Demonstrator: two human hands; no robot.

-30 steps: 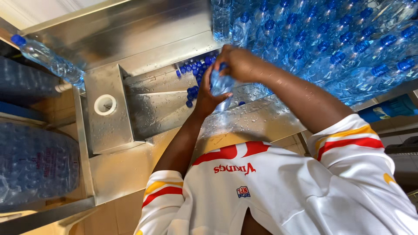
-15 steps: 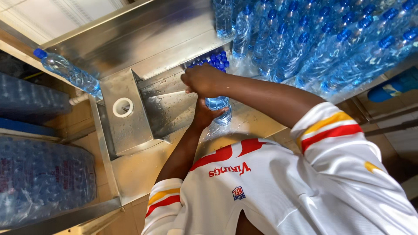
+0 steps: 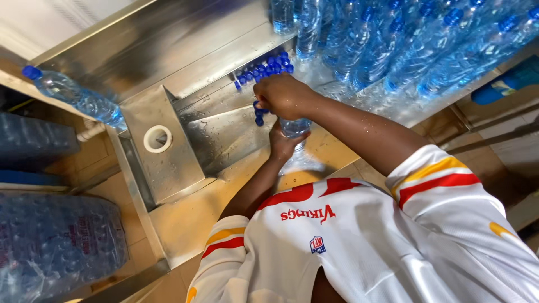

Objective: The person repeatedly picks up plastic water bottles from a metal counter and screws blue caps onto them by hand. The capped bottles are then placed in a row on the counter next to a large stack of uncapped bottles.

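My left hand (image 3: 285, 145) grips the body of a clear plastic water bottle (image 3: 295, 128) from below. My right hand (image 3: 283, 95) is closed over the bottle's top, where a blue cap (image 3: 257, 105) shows at the fingers. Both hands hover over a wet steel trough (image 3: 224, 134). A heap of loose blue caps (image 3: 264, 70) lies just beyond my right hand. Rows of filled, blue-capped bottles (image 3: 393, 45) lie on the steel surface at the upper right.
One capped bottle (image 3: 76, 95) lies alone on the ledge at upper left. A white ring (image 3: 157, 138) sits on a sloped steel plate. Plastic-wrapped packs of bottles (image 3: 56, 247) are stacked at left. A blue container (image 3: 505, 87) stands at right.
Both hands have drawn the bottle away from the stacked bottles, towards my body. My right hand has settled on the bottle's top while the left keeps hold underneath.
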